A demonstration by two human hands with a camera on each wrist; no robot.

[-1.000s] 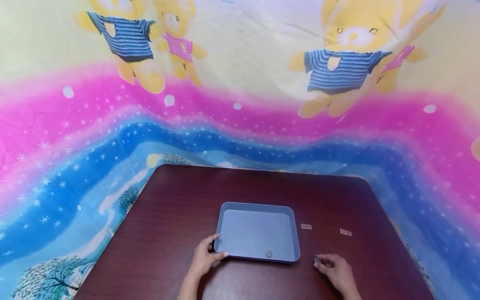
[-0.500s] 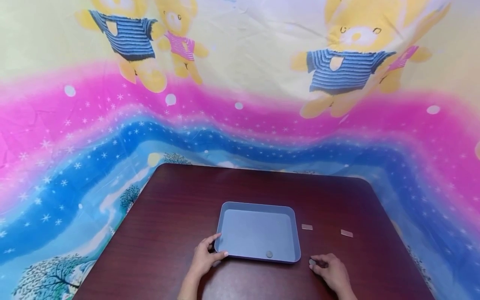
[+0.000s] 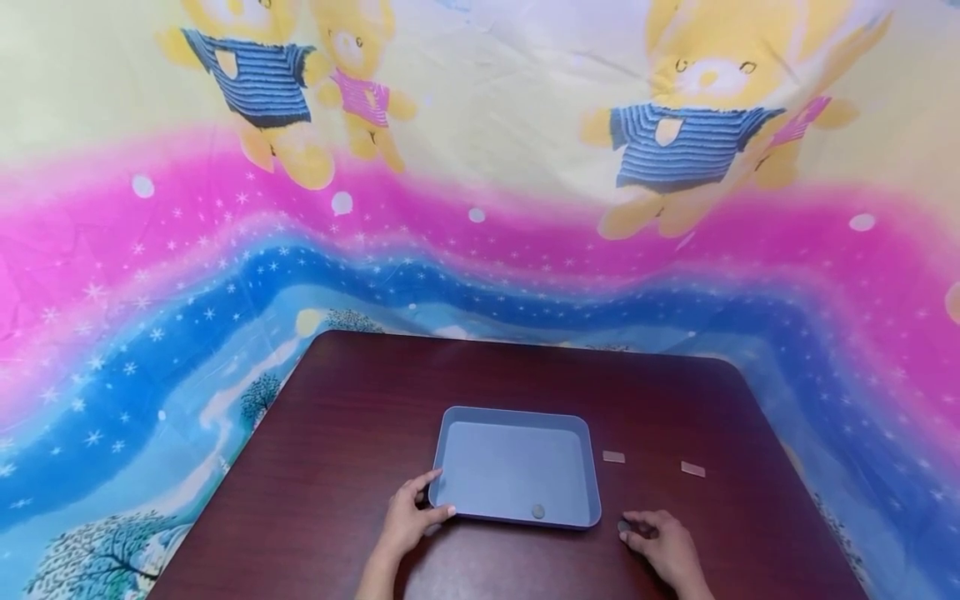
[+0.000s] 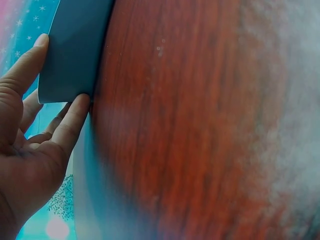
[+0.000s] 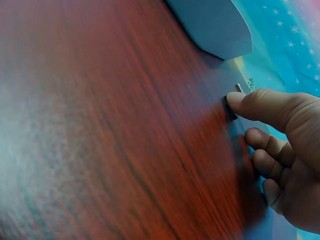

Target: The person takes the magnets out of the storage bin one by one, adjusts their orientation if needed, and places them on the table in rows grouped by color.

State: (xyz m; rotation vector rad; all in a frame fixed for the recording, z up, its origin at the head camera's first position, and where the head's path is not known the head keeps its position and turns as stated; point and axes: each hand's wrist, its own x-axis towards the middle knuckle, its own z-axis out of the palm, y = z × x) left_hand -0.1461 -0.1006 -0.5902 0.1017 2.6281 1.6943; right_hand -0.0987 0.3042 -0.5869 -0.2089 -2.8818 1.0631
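A shallow grey-blue tray (image 3: 510, 462) sits on the dark red-brown table. My left hand (image 3: 408, 518) holds its near left corner, thumb at the front wall and fingers along the left side. In the left wrist view the fingertips press against the tray wall (image 4: 75, 55). Inside the tray, close to the front wall, lies a round grey coin (image 3: 537, 512). To the right of the tray, my right hand (image 3: 666, 546) pinches a similar coin (image 3: 623, 527) between thumb and index finger, low over the tabletop. The right wrist view shows this coin (image 5: 229, 108) as a dark edge by the thumb.
Two small, flat, pale rectangular pieces lie on the table right of the tray, one nearer it (image 3: 613, 457) and one farther right (image 3: 693, 469). A printed curtain (image 3: 480, 258) with bears hangs behind the table (image 3: 360, 417).
My right hand has shifted slightly left toward the tray with the pinched coin, then stayed nearly still while the coin tilted. The left hand and the tray keep their places.
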